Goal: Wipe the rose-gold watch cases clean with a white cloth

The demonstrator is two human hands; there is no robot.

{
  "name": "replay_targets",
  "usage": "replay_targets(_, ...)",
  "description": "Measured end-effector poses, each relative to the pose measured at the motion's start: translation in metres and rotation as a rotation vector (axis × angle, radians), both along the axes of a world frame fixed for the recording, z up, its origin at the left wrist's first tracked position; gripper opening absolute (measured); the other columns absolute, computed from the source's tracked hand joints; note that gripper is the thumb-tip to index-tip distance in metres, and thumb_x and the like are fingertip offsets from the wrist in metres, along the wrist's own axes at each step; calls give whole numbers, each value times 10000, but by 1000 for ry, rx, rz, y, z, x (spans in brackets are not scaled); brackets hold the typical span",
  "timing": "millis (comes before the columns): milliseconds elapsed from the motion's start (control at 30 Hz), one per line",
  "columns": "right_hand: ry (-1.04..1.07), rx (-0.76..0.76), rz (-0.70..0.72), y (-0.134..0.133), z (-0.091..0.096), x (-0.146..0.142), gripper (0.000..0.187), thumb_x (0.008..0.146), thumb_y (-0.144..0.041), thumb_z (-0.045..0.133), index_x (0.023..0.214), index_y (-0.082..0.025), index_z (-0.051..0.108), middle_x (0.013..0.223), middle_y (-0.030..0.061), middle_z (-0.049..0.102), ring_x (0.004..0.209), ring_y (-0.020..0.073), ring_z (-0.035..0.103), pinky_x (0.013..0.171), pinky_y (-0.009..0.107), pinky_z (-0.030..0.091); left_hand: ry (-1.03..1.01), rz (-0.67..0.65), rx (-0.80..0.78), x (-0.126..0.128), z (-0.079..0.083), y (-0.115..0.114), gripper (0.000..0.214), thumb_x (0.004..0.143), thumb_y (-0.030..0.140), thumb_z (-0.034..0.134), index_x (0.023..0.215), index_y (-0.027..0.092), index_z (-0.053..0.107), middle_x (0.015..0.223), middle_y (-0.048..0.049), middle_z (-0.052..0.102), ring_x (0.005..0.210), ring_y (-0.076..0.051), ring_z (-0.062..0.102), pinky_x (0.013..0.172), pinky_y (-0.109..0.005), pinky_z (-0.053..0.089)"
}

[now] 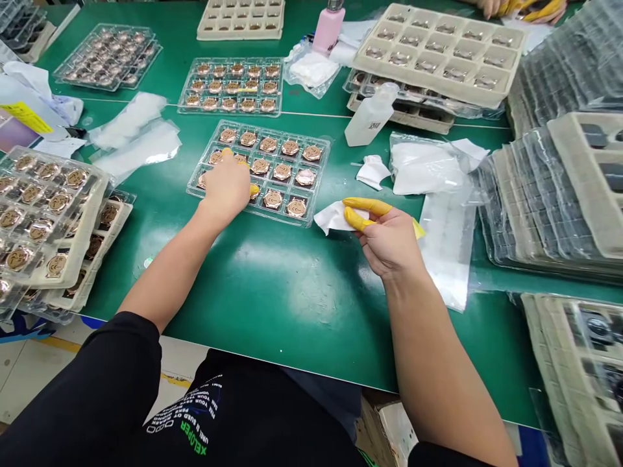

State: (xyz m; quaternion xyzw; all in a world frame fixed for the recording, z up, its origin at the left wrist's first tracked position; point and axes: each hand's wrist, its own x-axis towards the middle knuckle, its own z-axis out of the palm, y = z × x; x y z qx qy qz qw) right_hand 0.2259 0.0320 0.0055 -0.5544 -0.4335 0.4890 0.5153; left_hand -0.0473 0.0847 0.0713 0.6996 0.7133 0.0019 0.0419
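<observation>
A clear plastic tray (318, 188) of round rose-gold watch cases lies on the green table in front of me. My left hand (226, 185), with yellow finger cots, rests on the tray's near left corner, fingers curled down over the cases there; what they hold, if anything, is hidden. My right hand (387, 237), also with yellow finger cots, pinches a small white wiping cloth (333, 217) just right of the tray, above the table.
More trays of watch cases (231, 84) stand behind and in a stack at the left (43, 214). A pink bottle (328, 27) and a white bottle (370, 117) stand at the back. Beige trays (438, 58) and stacked trays (559, 188) fill the right side. Another person's hands (523, 8) show at the top right.
</observation>
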Motion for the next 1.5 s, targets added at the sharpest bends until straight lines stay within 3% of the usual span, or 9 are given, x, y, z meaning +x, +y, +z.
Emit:
replay_targets(200,69,-114,115,-5,15,4,382,532,-332,929,879,-229,807,938,58,802,815,206,741,673,327,617,-25,-63,44,5,-13,-3,367,861,153,560,1180,62,716,1306,-275,596,1151,-368,579,931,-498,521)
replay_targets(467,-225,93,48,-13,29,2,232,684,-286,825,915,-264,821,953,36,810,809,195,731,685,325,613,-167,-2,103,-8,-2,-1,250,817,152,653,1058,134,715,1088,-184,677,1180,-381,589,978,-528,512)
replay_targets(600,-344,139,-1,-18,32,-9,204,763,-293,783,962,-256,813,940,34,804,826,190,723,764,348,606,-868,-69,205,17,-21,-35,178,935,262,593,1106,214,614,1086,-98,686,1099,-254,649,970,-439,551)
replay_targets(700,-428,190,13,-24,33,-15,224,811,-324,757,1023,-270,804,940,27,800,816,186,715,782,355,594,-1519,-11,-33,46,-54,-65,265,904,385,683,1076,216,573,1006,-38,688,881,-168,706,843,-371,612)
replay_targets(767,-484,260,37,-30,36,-18,215,837,-335,742,1037,-283,801,934,21,792,800,178,704,768,346,583,-1685,25,-151,57,-71,-78,366,786,423,814,1011,202,628,963,-32,713,838,-164,710,818,-358,623)
replay_targets(967,-632,518,247,-42,38,-31,197,861,-248,708,1007,-340,805,870,1,781,708,156,683,634,299,534,-1518,-109,-148,52,-76,-85,130,751,300,831,859,234,802,926,-26,795,889,-198,738,883,-343,609)
replay_targets(1167,-842,683,177,-38,20,-36,256,858,-177,645,973,-333,812,738,14,745,595,160,593,552,310,437,-1443,-111,-56,49,-71,-88,165,811,243,752,953,281,827,1010,-19,802,896,-196,733,855,-333,603)
replay_targets(1300,-937,790,194,-39,14,-40,258,812,-119,641,850,-317,802,649,8,699,528,144,484,518,313,340,-1220,-206,-27,47,-67,-90,143,795,164,716,781,268,813,807,-2,781,797,-188,698,791,-323,567)
replay_targets(1500,-894,654,68,-38,13,-40,253,842,-176,625,941,-325,804,749,15,751,569,156,583,535,307,415,-1353,-118,76,48,-70,-90,180,835,236,763,986,305,833,990,-4,820,933,-201,720,901,-352,575)
